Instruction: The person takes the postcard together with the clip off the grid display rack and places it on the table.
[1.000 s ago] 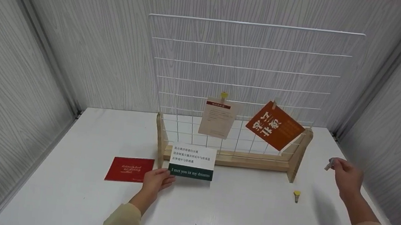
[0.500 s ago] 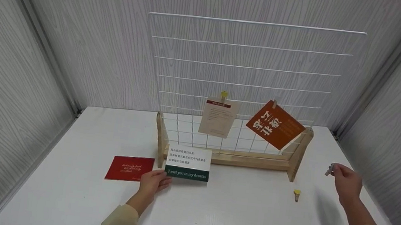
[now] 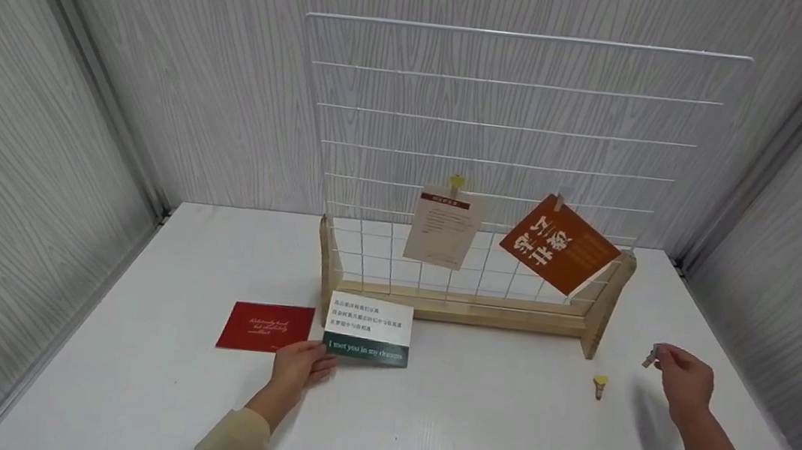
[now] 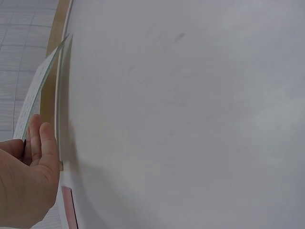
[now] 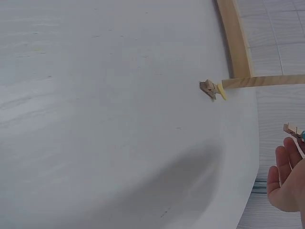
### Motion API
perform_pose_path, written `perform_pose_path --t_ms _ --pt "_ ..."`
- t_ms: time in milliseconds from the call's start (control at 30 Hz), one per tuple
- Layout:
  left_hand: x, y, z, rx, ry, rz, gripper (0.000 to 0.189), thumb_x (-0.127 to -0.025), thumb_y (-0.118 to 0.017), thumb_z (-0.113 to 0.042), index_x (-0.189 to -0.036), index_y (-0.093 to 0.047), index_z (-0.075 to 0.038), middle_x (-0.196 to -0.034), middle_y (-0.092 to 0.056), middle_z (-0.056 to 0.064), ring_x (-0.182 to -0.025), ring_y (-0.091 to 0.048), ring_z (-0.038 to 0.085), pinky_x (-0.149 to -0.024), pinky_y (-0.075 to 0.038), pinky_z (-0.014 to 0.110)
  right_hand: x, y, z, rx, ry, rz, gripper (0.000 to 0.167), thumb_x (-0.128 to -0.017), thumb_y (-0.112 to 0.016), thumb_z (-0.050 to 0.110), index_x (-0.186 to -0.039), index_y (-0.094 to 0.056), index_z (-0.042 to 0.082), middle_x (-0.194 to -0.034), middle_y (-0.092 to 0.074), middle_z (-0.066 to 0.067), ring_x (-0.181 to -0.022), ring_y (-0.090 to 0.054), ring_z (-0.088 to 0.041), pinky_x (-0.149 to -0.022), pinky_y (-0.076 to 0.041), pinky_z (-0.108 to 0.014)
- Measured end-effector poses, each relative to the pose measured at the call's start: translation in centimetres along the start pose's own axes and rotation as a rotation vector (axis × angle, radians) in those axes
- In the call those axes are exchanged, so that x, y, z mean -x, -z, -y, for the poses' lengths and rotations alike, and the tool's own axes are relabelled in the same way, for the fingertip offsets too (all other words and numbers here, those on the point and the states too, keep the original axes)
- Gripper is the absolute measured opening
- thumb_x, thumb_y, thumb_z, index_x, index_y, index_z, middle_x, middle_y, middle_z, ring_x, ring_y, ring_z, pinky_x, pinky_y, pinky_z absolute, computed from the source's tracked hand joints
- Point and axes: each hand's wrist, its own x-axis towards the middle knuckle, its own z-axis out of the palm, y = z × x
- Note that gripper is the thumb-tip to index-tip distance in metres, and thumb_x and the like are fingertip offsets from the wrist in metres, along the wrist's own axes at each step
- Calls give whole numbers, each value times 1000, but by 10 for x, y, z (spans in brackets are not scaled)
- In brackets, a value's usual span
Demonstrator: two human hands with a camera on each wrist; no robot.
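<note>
My left hand (image 3: 300,368) pinches the lower left corner of a white and green postcard (image 3: 369,319), thumb on one face and fingers behind in the left wrist view. The postcard is raised and overlaps the left end of the rack's wooden base (image 3: 504,317). Over on the right, my right hand (image 3: 687,378) pinches a small wooden clothespin (image 5: 291,130) between thumb and fingertips, above the table; a bit of teal shows on it. A second clothespin (image 3: 599,386), with a yellow top, lies on the table to the left of that hand.
A white wire grid (image 3: 518,125) stands upright in the wooden base. Clipped to it are a pale printed card (image 3: 443,231) and a tilted orange card (image 3: 558,247). A red card (image 3: 265,326) lies flat near the left hand. Grey panels (image 3: 67,104) enclose the table.
My left hand has drawn the postcard slightly left and down, away from the grid. The right hand, still pinching its clothespin, has lowered a little. The head view has shifted slightly.
</note>
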Motion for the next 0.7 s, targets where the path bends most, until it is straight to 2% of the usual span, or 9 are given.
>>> perform_pose_path --t_ms 100,233,367,467,533,600,700 --pt "0 2 2 1 4 -5 30 -87 -49 -7 -112 -49 9 -92 -61 19 -82 -61 24 -71 -48 32 15 -3 10 35 18 7 44 -87 -49 30 -113 -52 -5 -93 -57 1 -75 -52 -1 -83 -39 -35" --pt "1 6 5 -11 11 -1 31 -88 -49 -9 -114 -48 8 -90 -61 17 -80 -61 23 -69 -48 31 27 -4 16 76 49 29 47 -89 -45 29 -115 -47 -9 -87 -54 11 -73 -49 4 -79 -39 -27" --pt "1 9 5 -33 10 4 32 -88 -48 -10 -115 -47 8 -92 -61 18 -80 -61 23 -68 -48 30 30 -5 16 85 51 29 45 -89 -44 27 -115 -47 -10 -83 -53 16 -72 -50 4 -71 -41 -18" --pt "3 10 6 -36 9 17 33 -88 -48 -9 -116 -46 9 -93 -61 18 -80 -61 23 -68 -48 31 29 -6 12 88 43 21 43 -90 -44 24 -115 -47 -10 -84 -54 13 -71 -50 3 -69 -41 -17" --pt "3 11 6 -33 8 24 34 -88 -47 -9 -116 -45 9 -92 -61 18 -80 -61 23 -69 -48 31 25 -6 5 82 45 19 43 -89 -46 24 -114 -48 -11 -85 -55 10 -71 -51 3 -69 -42 -18" --pt "3 11 6 -28 7 31 34 -88 -47 -9 -116 -44 10 -92 -61 18 -80 -61 24 -69 -48 32 15 -6 -9 63 28 17 44 -88 -48 25 -115 -48 -10 -85 -56 9 -70 -52 2 -63 -43 -16" --pt "3 12 7 -33 14 35 33 -88 -47 -9 -116 -45 10 -91 -61 18 -79 -61 23 -68 -48 32 -6 -6 -42 100 34 1 47 -87 -48 32 -115 -50 -6 -89 -56 7 -72 -53 2 -61 -43 -15"
